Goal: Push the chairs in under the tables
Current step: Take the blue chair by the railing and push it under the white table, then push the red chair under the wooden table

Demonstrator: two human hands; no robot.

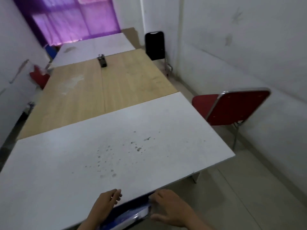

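blue chair mostly hidden under white table | hands' grip blurred

Room surroundings, head view

Small black device on the tabletop; purple curtain over the far window; white walls; pale tiled floor.

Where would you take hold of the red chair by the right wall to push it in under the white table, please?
Grip the top rail of the red chair's backrest, coming from the wall side behind it. Its back faces the wall and its seat already points at the white table, so a push on that chrome-edged rail should slide it straight in.
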